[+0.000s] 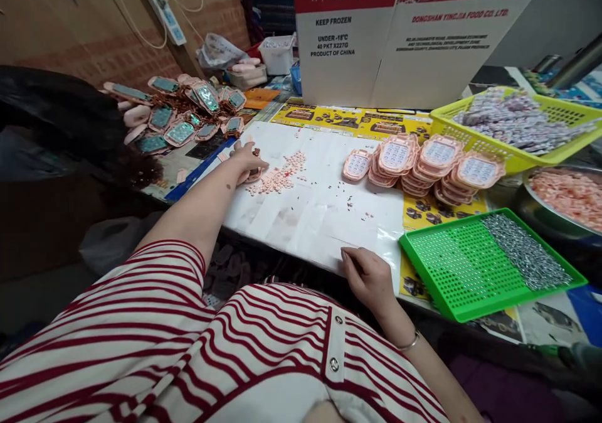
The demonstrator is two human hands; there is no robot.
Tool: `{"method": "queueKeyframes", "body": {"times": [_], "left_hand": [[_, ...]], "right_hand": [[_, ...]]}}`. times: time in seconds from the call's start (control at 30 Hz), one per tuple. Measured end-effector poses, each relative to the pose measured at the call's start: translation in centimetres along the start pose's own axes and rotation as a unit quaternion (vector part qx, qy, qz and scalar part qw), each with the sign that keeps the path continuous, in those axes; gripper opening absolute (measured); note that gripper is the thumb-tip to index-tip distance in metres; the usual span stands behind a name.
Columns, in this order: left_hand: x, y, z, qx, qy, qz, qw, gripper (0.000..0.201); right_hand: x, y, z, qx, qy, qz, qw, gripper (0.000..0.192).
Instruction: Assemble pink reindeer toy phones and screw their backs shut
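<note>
My left hand (243,161) reaches to the left end of the white board (301,216). Its fingers close over a pink plastic casing (254,175), mostly hidden beneath them, with a bit of brown wire showing. Right beside those fingers lies a loose heap of small pink buttons (277,177). My right hand (369,277) rests at the board's front edge with its fingers curled; what they hold, if anything, is hidden. Dark screws (348,203) lie scattered on the board between both hands. Stacked pink panels with pale button grids (395,153) stand at its right end.
Pink casings with green circuit boards (181,131) pile up at the left. On the right are a green tray (442,266) of screws, a yellow basket (512,153) of small wrapped parts, and a metal bowl (531,187) of pink pieces. A carton (348,71) stands behind.
</note>
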State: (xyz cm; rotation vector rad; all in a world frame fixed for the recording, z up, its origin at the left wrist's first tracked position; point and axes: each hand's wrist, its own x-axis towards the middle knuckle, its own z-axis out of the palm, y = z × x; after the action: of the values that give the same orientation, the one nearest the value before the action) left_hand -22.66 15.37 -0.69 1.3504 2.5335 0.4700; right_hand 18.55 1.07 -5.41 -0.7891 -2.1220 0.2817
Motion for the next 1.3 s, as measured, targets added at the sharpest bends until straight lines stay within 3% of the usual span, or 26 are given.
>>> {"method": "queueKeyframes", "body": {"times": [0.1, 0.23, 0.4, 0.5, 0.6, 0.7, 0.8, 0.87, 0.9, 0.93, 1.03, 1.17, 1.23, 1.3], "left_hand": [[-0.7, -1.6, 0.5, -0.027, 0.021, -0.034, 0.999, 0.116], [-1.5, -3.4, 0.9, -0.076, 0.025, -0.029, 0.996, 0.109], [-0.9, -2.7, 2.2, -0.198, 0.046, 0.007, 0.979, 0.105], [-0.2, -1.6, 2.7, -0.305, 0.061, 0.013, 0.95, 0.101], [0.0, -1.0, 2.0, -0.407, 0.089, 0.002, 0.909, 0.094], [-1.0, -1.3, 0.0, -0.515, 0.095, -0.002, 0.852, 0.065], [-3.9, -1.4, -1.7, -0.628, 0.04, 0.028, 0.777, 0.056], [-7.0, -0.7, -2.0, -0.744, -0.046, 0.06, 0.664, 0.056], [-8.7, 0.0, -1.7, -0.77, -0.088, 0.062, 0.629, 0.059], [-10.5, 0.7, -1.2, -0.775, -0.129, 0.059, 0.616, 0.062], [-15.4, 3.5, 1.0, -0.742, -0.248, 0.057, 0.62, 0.064], [-20.0, 6.5, 4.1, -0.718, -0.347, 0.03, 0.603, 0.065], [-21.3, 7.3, 5.1, -0.712, -0.376, 0.003, 0.592, 0.063], [-22.1, 7.6, 5.6, -0.713, -0.396, -0.011, 0.579, 0.059]], "right_hand": [[0.1, 0.0, 0.0, -0.002, -0.003, -0.001, 1.0, 0.01], [0.3, 0.0, 0.0, -0.003, -0.009, -0.002, 1.0, 0.01], [0.6, 0.0, 0.1, -0.028, -0.023, 0.006, 0.999, 0.01], [0.5, -0.1, 0.1, -0.03, -0.026, 0.01, 0.999, 0.01], [0.4, -0.3, -0.1, -0.024, -0.026, 0.013, 0.999, 0.01], [0.3, -0.3, -0.1, -0.019, -0.025, 0.012, 0.999, 0.01], [0.4, -0.2, 0.0, -0.01, -0.027, 0.017, 0.999, 0.011], [0.3, -0.3, 0.1, -0.007, -0.033, 0.028, 0.999, 0.011], [0.3, -0.5, 0.1, -0.007, -0.038, 0.038, 0.999, 0.012], [0.3, -0.6, 0.1, -0.002, -0.046, 0.053, 0.998, 0.013], [0.3, -1.3, -0.2, 0.023, -0.086, 0.114, 0.989, 0.017], [1.2, -1.1, -1.9, 0.089, -0.148, 0.18, 0.968, 0.019], [2.3, -0.5, -3.4, 0.124, -0.135, 0.213, 0.96, 0.02], [3.7, 0.3, -5.2, 0.126, -0.069, 0.24, 0.96, 0.021]]}}
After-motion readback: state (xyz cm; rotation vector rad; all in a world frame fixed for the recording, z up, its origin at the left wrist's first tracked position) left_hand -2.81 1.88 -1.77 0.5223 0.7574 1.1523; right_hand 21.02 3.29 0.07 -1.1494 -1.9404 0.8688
